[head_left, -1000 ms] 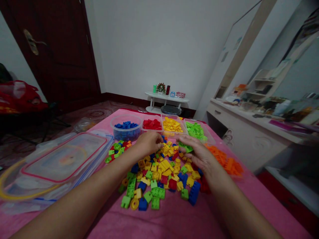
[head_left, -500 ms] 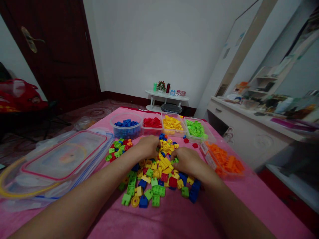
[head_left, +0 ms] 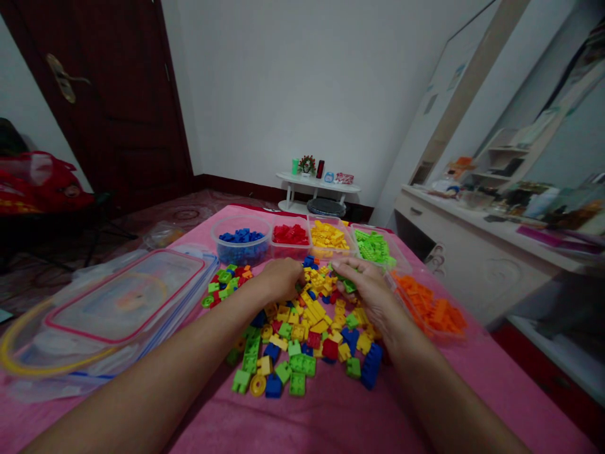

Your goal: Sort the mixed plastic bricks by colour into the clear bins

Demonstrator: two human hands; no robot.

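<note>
A mixed pile of toy building bricks [head_left: 312, 309], yellow, green, blue and red, lies on the pink cloth [head_left: 312, 425]. My left hand [head_left: 282, 279] reaches into the far left side of the pile, its fingers curled; a dark bit shows at the fingertips, too hidden to name. At the far right side, my right hand [head_left: 362, 280] is raised slightly over the pile, with green bricks [head_left: 348, 285] between its thumb and fingers. Just beyond stand the tub of blue bricks [head_left: 242, 258], the box of red bricks [head_left: 290, 251] and the box of yellow bricks [head_left: 331, 253].
Farther right are a box of green bricks [head_left: 399, 260] and a box of orange bricks [head_left: 447, 337]. Clear lids [head_left: 132, 296] lie stacked at the left. A small white table [head_left: 317, 183] stands by the wall, and a white dresser [head_left: 482, 233] is on the right.
My right hand has moved slightly away from me and up from the pile, turning so the green bricks in its fingers show. My left hand stays nearly in place.
</note>
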